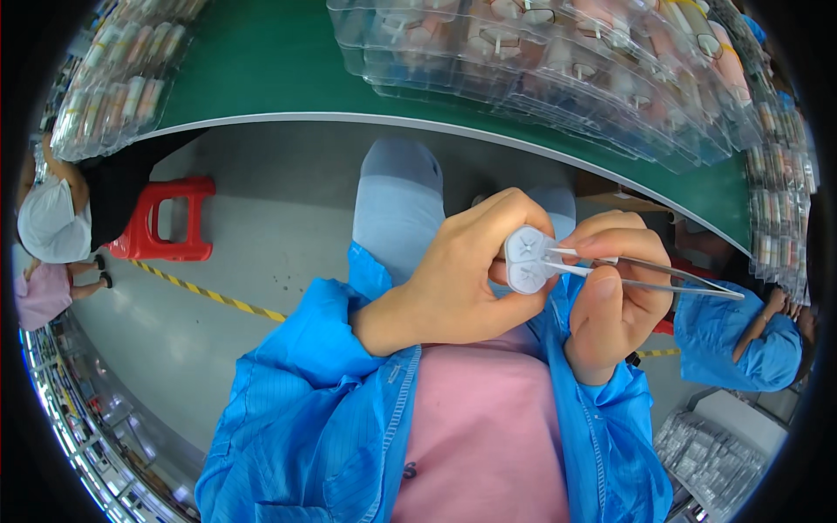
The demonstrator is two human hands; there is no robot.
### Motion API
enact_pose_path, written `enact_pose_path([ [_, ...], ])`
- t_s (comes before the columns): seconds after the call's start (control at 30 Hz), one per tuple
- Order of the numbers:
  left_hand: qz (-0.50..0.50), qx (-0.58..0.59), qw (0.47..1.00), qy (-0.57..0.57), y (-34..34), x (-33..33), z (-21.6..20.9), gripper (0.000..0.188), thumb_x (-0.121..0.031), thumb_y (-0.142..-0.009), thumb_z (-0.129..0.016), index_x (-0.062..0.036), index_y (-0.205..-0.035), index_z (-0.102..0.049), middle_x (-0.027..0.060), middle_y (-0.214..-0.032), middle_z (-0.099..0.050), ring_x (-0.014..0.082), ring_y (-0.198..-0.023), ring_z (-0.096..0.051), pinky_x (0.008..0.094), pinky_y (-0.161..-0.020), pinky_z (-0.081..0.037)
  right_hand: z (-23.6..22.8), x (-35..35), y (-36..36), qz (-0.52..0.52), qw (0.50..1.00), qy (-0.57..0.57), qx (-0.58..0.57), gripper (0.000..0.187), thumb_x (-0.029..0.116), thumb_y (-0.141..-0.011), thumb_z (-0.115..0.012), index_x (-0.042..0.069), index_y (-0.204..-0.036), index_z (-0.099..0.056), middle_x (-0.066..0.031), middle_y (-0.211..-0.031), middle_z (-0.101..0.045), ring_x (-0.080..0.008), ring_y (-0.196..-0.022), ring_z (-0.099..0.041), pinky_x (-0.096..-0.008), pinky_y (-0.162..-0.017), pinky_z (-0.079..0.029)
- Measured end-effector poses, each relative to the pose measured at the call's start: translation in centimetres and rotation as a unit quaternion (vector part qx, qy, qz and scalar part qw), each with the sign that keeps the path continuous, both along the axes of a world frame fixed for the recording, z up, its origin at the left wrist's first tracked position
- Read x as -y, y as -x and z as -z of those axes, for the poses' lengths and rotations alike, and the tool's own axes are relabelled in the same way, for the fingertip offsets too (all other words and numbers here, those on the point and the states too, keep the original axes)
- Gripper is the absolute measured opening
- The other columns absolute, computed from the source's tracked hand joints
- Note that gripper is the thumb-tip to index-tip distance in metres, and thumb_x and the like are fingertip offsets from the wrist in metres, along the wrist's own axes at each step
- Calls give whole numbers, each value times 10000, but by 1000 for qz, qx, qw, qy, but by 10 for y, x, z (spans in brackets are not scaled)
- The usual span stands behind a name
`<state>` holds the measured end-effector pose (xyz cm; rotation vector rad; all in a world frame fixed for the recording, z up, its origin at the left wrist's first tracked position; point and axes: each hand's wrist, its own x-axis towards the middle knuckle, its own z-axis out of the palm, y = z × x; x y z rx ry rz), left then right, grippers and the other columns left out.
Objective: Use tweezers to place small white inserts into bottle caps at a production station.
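Observation:
My left hand (pixel 458 275) is closed around a small white plastic part (pixel 527 261). Two rounded lobes show on its face, each with a star-like slit pattern; the rest is hidden behind my fingers. From the right, my right hand (pixel 621 283) pinches a pair of metal tweezers (pixel 684 281) with white tips. These tips point left at the white part and reach its right edge. Whether they grip anything there is too small to tell. Both hands are held in front of my chest, above my lap.
Ahead, a green table (pixel 261 65) with a pale edge carries stacked clear plastic trays (pixel 540 78) of tube-shaped pieces. More filled trays (pixel 122 83) stand at far left. A red stool (pixel 161 218) is on the floor. A person in blue (pixel 737 336) sits at right; others are at left.

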<state>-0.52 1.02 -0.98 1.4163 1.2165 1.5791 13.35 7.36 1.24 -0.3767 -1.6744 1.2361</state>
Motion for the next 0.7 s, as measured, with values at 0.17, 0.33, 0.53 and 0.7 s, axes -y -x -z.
enact_pose_path([
  [0.17, 6, -23, 1000, -20, 0, 0, 0, 289, 49, -652, -662, -8, -909, -543, 79, -797, -564, 157, -676, -546, 266, -584, -405, 0, 0, -1, 19, 999, -19, -23, 232, 190, -852, -632, -22, -938, -589, -160, -881, -613, -196, -780, -569, -287, -683, -453],
  [0.33, 96, 83, 992, 22, -2, 4, 0, 276, 25, -679, -653, -12, -927, -538, 71, -791, -578, 132, -689, -564, 261, -589, -424, -5, 5, -1, 26, 999, 9, -46, 340, 297, -884, -612, -23, -983, -552, -175, -931, -584, -200, -782, -603, -301, -701, -514],
  [0.53, 140, 82, 986, 34, 2, 6, -2, 323, 23, -685, -658, -19, -986, -546, 60, -851, -594, 134, -760, -575, 255, -648, -430, -6, 2, 4, 1, 999, -50, -9, 414, 372, -934, -505, -28, -1033, -469, -185, -960, -507, -199, -718, -604, -291, -635, -558],
  [0.7, 154, 139, 977, 49, -1, 8, -3, 348, -3, -696, -679, -17, -1016, -542, 54, -859, -592, 128, -771, -570, 264, -656, -433, -4, 4, 4, -13, 1000, -10, -26, 352, 306, -892, -588, -20, -1009, -529, -172, -947, -578, -201, -814, -590, -297, -691, -515],
])
